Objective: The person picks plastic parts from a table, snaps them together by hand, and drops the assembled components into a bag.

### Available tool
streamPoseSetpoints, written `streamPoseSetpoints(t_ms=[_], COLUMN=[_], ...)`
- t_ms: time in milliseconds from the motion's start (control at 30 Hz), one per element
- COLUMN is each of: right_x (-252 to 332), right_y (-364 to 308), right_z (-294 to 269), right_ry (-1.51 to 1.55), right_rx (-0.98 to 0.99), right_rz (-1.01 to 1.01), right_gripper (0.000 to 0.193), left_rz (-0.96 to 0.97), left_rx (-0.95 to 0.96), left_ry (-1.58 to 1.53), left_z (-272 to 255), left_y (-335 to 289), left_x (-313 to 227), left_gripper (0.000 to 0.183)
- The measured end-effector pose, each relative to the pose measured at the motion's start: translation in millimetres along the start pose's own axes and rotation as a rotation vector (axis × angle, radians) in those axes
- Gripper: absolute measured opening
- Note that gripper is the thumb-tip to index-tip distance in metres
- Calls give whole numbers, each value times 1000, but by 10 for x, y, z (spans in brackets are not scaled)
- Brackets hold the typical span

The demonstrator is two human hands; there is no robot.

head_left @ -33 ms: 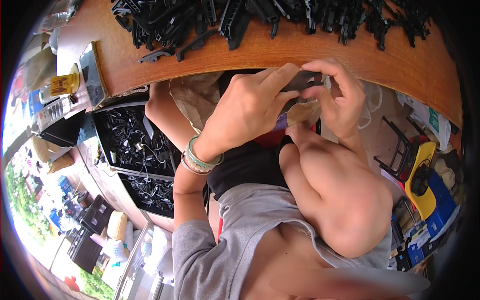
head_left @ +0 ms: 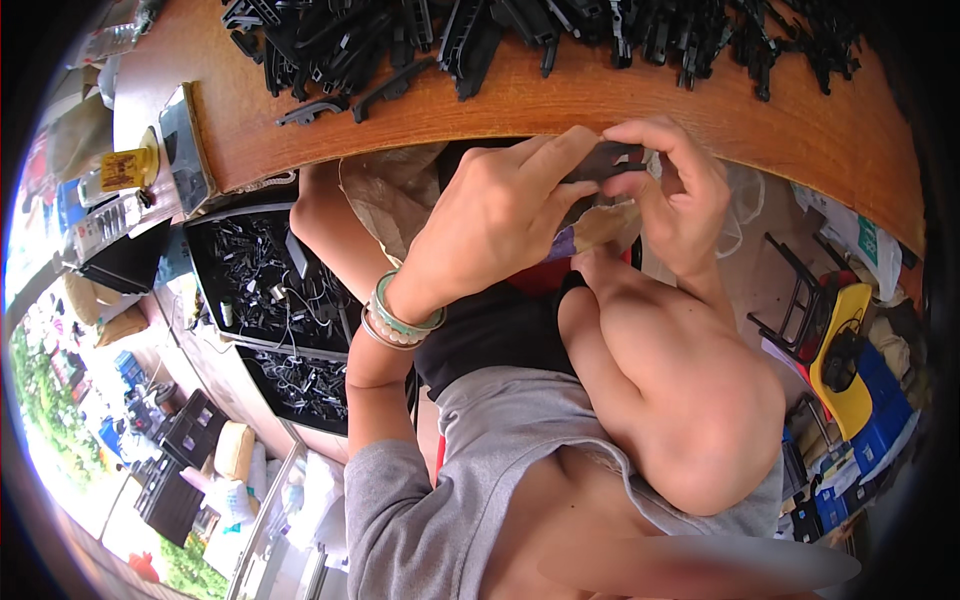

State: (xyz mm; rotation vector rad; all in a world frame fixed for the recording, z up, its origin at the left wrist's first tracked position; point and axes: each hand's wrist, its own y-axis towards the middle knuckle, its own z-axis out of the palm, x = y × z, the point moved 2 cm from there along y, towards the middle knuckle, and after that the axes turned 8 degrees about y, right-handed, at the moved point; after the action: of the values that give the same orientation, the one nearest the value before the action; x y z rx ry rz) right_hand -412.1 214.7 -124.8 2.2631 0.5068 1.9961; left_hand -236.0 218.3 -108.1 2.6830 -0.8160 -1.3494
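Just below the table's near edge, my left hand and my right hand hold one dark plastic part between them. The left fingers pinch its left end; the right thumb and index finger close on its right end. My fingers cover much of the part, so its full shape is hidden. Bracelets circle my left wrist. Under the hands, over my lap, lies a torn brown paper bag. A heap of black plastic parts spreads along the wooden table beyond my hands.
Black trays full of small dark parts stand at my left. A grey box and a yellow container are at the far left. To the right are a yellow-seated chair, a clear plastic bag and blue bins.
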Motion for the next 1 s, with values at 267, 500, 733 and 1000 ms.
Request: streamPoseSetpoints(t_ms=[267, 500, 733, 1000], right_x=[-76, -57, -64, -251], right_y=[7, 11, 533, 743], right_z=[18, -1, -76, -84], right_ry=[34, 2, -296, -916], right_rx=[-66, 68, -17, -112], right_rz=[-34, 61, -196, -222], right_gripper=[27, 24, 15, 16], left_rz=[22, -37, -1, 21], left_rx=[-73, 12, -435, -440], left_ry=[9, -3, 447, 659], left_z=[54, -37, -271, -164], left_y=[-2, 6, 438, 709], left_x=[76, 103, 375, 504], left_gripper=[38, 26, 16, 12])
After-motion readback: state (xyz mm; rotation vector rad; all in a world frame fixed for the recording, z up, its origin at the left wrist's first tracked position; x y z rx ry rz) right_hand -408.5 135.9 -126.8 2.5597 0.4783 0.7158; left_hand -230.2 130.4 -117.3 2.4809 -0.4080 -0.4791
